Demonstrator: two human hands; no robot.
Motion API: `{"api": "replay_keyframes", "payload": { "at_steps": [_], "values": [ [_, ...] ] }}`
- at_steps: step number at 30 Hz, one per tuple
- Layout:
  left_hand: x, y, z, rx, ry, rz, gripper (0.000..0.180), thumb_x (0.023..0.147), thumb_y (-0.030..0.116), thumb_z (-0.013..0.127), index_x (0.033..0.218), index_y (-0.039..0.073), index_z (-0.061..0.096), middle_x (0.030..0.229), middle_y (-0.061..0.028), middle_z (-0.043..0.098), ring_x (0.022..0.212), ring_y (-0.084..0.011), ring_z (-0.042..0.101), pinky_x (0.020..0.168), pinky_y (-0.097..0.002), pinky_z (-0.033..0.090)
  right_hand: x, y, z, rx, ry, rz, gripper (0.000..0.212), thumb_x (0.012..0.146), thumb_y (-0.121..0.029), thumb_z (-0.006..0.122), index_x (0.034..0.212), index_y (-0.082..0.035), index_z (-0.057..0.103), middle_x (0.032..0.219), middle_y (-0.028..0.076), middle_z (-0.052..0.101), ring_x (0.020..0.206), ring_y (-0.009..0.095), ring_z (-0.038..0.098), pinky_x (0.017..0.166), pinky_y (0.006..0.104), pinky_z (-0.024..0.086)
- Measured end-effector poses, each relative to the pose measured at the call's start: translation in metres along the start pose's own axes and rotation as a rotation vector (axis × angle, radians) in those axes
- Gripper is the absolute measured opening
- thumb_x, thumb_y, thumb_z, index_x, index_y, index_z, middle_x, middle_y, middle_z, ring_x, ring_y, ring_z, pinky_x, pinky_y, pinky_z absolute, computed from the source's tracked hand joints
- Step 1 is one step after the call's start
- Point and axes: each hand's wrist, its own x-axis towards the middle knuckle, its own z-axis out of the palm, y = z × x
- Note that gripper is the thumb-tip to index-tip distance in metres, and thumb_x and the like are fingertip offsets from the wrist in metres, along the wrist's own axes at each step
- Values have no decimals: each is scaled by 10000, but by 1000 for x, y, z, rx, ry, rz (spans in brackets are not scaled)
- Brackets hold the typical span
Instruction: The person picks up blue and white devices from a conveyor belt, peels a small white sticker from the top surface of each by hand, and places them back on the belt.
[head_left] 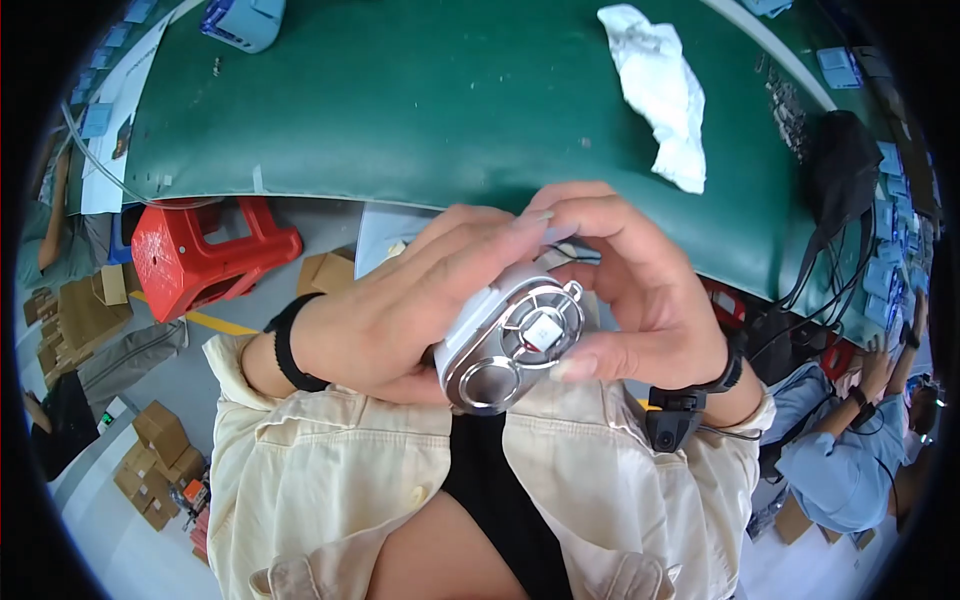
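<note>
Close to my chest I hold a small oblong device [492,350] with a white body and a shiny chrome face. The face has a plain round ring at its lower end and a spoked round grille at its upper end. A small white square with a printed mark sits at the grille's middle. My left hand [395,310] is wrapped round the device's left side, fingers reaching over its top. My right hand [645,290] curls round the other side, its thumb against the chrome edge. The fingertips of both hands meet above the device, and its back is hidden.
A green-topped table [400,110] lies ahead, bearing a crumpled white cloth [660,95], a blue-and-white box [243,22] and a black bag [840,165] with cables. Red stools [175,255] and cardboard boxes [160,440] stand left. Another person [840,470] is at right.
</note>
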Motion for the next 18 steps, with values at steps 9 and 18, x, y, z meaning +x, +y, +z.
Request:
{"api": "replay_keyframes", "payload": {
  "at_steps": [9,18],
  "values": [
    [-1,6,10,217,138,51,988,680,142,796,1451,-84,223,1279,-236,446,1118,-426,475,933,-486,421,6,-1,17,293,40,21,579,778,-107,758,1278,-60,469,1336,122,373,1226,250,437,1022,377,371],
    [-1,-3,26,405,292,82,1026,640,75,796,1466,-52,202,1264,-232,449,1113,-431,475,919,-483,432,12,26,17,189,23,-269,438,817,-18,714,1208,-43,519,1232,83,390,1171,201,459,955,331,413]
  ]
}}
